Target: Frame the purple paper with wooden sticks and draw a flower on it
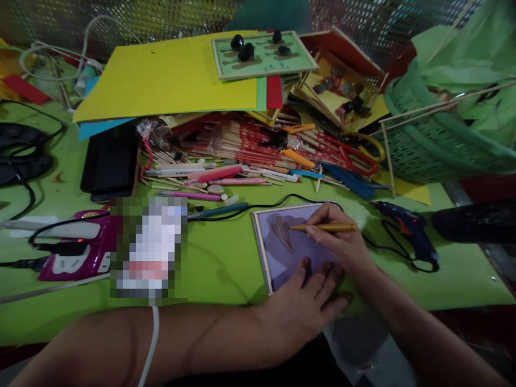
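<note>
A purple card (268, 250) framed with thin wooden sticks lies on the green table near its front edge. My right hand (341, 236) is closed around a gold marker pen (334, 227), whose tip meets the card beside a drawing (282, 232) of several narrow outlined shapes in a brownish-gold line. Spread across the lower part of the card, my left hand (308, 298) rests with fingers apart and holds nothing. It covers the card's lower right portion.
A glue gun (407, 226) with a black cord lies at the right, near a green basket (427, 134). Pens, sticks and scissors (358, 156) crowd the back. Left are a blurred-out phone (155, 247) and a purple power strip (80, 258). Yellow card (169, 75) supports a framed green picture (262, 67).
</note>
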Motion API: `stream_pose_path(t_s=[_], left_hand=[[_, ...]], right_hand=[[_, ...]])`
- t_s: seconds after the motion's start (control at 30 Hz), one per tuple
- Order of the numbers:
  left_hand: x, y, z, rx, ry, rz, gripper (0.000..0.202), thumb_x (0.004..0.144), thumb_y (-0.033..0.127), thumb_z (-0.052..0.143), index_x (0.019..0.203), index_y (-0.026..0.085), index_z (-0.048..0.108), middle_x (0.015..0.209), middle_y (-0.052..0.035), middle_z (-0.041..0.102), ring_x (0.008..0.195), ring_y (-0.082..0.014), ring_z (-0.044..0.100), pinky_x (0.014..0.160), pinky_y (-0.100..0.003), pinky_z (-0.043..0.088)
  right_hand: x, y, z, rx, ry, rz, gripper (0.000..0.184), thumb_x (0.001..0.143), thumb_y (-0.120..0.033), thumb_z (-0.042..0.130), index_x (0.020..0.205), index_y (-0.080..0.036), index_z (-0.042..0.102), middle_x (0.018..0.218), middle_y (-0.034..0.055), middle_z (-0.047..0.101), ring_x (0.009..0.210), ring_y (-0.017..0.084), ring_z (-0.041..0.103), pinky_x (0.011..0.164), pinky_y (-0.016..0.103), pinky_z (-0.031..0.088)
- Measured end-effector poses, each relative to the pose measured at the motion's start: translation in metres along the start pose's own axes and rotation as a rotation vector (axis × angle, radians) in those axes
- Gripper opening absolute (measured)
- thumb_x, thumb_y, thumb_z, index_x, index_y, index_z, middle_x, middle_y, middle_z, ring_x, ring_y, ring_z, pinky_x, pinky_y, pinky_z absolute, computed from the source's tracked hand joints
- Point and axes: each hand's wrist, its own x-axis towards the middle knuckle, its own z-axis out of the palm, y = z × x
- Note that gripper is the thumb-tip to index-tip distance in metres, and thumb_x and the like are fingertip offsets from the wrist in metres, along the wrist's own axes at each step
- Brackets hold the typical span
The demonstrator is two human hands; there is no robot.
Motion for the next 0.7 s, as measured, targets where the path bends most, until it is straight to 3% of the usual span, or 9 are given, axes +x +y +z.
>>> stream_pose_path(t_s=[0.33,0.7], left_hand=[[0.0000,-0.0006,0.0009,-0.029,-0.060,0.018,0.050,0.104,0.026,0.043,0.154,0.024,0.043,0.160,-0.0156,0.042,0.143,-0.0293,0.044,0.111,-0.051,0.033],[-0.0013,-0.0018,-0.0007,0.040,-0.015,0.009,0.049,0.105,0.024,0.035,0.154,0.026,0.043,0.159,-0.0116,0.045,0.143,-0.0270,0.046,0.112,-0.048,0.033]], right_hand=[[-0.0018,-0.0010,-0.0007,0.046,-0.034,0.014,0.012,0.083,-0.028,0.070,0.078,-0.024,0.060,0.074,-0.0016,0.058,0.070,0.017,0.057,0.063,0.029,0.045],[-0.0039,0.0018,-0.0041,0.085,-0.082,0.014,0.011,0.079,-0.026,0.071,0.074,-0.025,0.061,0.070,-0.0021,0.057,0.075,0.020,0.062,0.077,0.036,0.053]])
